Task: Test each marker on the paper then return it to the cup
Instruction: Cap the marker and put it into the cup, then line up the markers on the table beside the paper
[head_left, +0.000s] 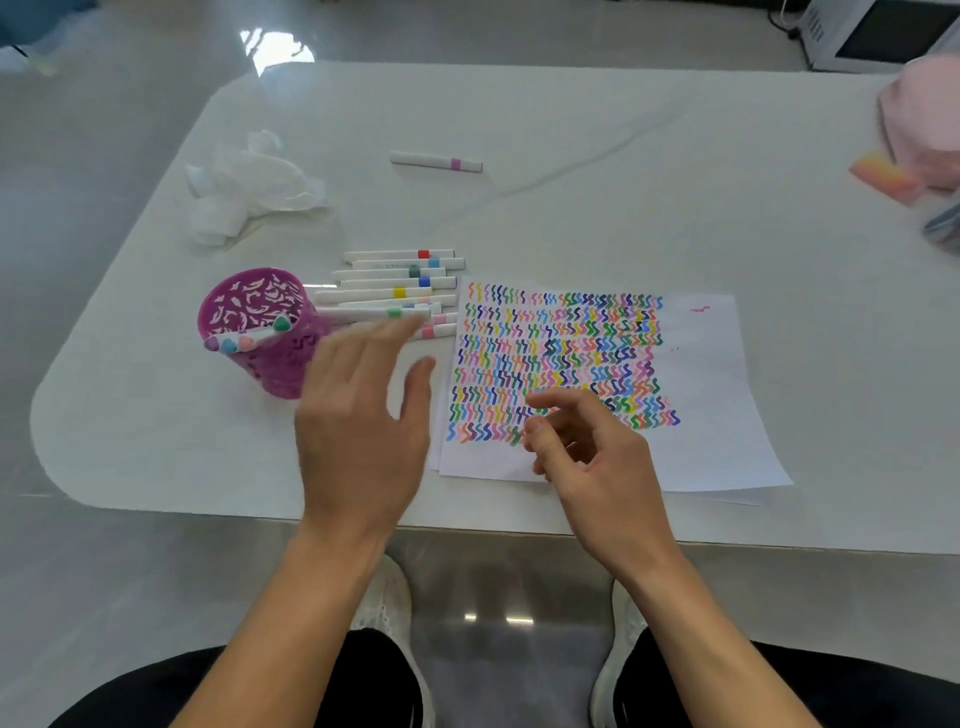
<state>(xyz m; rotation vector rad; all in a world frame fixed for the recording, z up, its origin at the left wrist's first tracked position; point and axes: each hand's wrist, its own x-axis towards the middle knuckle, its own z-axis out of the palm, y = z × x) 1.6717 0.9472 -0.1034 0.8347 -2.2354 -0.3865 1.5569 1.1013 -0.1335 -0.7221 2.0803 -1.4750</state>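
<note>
Left grip spread, right grip loosely curled, empty; white table, grey floor.

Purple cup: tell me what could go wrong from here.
1. The purple cup has several cup markers leaning on its near rim. The open left hand is close beside it and could knock it over.
2. The marker row lies loose beside the cup and may roll if brushed.
3. The pink-banded marker lies far off and could be skipped.
</note>
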